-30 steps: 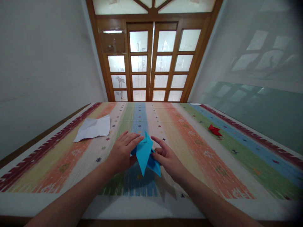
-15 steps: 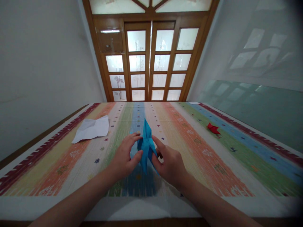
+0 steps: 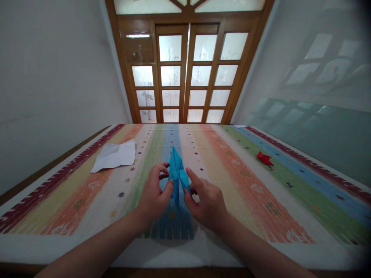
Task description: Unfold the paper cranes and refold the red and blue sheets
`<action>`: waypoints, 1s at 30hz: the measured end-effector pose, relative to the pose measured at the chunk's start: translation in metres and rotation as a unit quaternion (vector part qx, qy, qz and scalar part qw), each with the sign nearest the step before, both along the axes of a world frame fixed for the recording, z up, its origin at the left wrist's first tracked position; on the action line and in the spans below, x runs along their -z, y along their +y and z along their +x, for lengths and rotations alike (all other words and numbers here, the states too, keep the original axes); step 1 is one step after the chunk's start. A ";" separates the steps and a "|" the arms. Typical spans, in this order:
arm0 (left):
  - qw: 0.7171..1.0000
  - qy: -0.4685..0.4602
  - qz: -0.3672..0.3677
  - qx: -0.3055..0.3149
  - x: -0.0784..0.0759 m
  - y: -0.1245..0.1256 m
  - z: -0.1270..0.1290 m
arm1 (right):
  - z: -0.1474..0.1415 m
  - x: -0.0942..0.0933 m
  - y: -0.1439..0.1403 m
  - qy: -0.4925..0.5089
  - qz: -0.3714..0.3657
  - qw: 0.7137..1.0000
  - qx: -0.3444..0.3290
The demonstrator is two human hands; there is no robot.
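A piece of folded blue paper (image 3: 175, 166) stands between my two hands near the middle of the table, one pointed tip rising away from me and another pointing down towards me. My left hand (image 3: 157, 189) pinches its left side, the thumb on the near face and the fingers curled behind the edge. On the other side my right hand (image 3: 206, 199) grips a right-hand flap between thumb and bent fingers, while its index finger stretches up along the paper. The fingertips behind the paper are partly hidden.
Under everything lies a striped, patterned tablecloth (image 3: 232, 200). A creased white sheet (image 3: 114, 155) rests at the left, and a small red folded paper (image 3: 263, 157) at the right. Walls flank the table; a wooden door with glass panes (image 3: 185, 73) stands beyond its far edge.
The blue paper's upper tip has tilted slightly left, and its right flap is spread a little more. My right index finger has straightened. The whole view has shifted slightly.
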State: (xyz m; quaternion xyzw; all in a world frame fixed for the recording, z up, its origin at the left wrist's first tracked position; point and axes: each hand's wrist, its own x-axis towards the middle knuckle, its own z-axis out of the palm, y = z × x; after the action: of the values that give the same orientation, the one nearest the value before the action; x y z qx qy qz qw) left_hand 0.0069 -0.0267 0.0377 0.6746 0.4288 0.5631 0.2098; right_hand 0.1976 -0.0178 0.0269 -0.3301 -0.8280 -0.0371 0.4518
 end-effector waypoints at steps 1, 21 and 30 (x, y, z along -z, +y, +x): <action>1.000 -0.013 -0.004 -0.003 0.000 0.000 0.001 | 0.000 0.000 0.000 -0.001 0.004 1.000 0.001; 0.991 -0.098 -0.082 0.043 0.004 0.005 0.004 | 0.002 -0.006 0.009 0.043 -0.140 0.988 0.055; 0.986 -0.106 -0.114 0.056 0.000 0.007 0.003 | 0.006 -0.013 0.011 0.071 -0.239 0.967 0.058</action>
State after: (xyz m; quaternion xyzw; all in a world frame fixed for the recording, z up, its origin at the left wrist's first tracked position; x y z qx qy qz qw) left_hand 0.0101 -0.0193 0.0374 0.6059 0.4272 0.5661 0.3605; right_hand 0.2035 -0.0067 0.0398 -0.4779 -0.7578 0.1597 0.4145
